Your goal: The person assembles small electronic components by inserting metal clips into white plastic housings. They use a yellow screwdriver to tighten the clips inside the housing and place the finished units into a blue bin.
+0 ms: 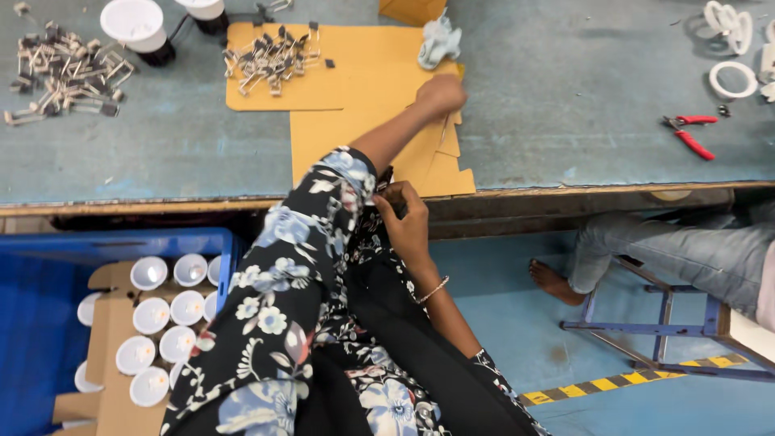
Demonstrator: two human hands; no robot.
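Your left hand [441, 94] reaches out over the table [565, 97], curled into a loose fist on a sheet of cardboard [363, 89]; a thin wire-like piece hangs from it, but whether the fingers pinch it cannot be told. Your right hand [404, 218] sits close to your body at the table edge, fingers pressed together around a small dark part [386, 179] held against your floral sleeve [291, 266]. On the cardboard, up and to the left of the left hand, lies a heap of metal clips [270, 55]. A second heap [64, 69] lies far left on the table, beside two white cups [133, 20]. A grey rag [438, 40] lies just beyond the left hand. Red pliers [690, 133] and white rings [733, 79] lie well to the right. Below left, a blue crate [48, 323] holds rows of white cups [165, 319] in a cardboard tray. Another person's bare foot [553, 281] rests by a blue stool [670, 323]
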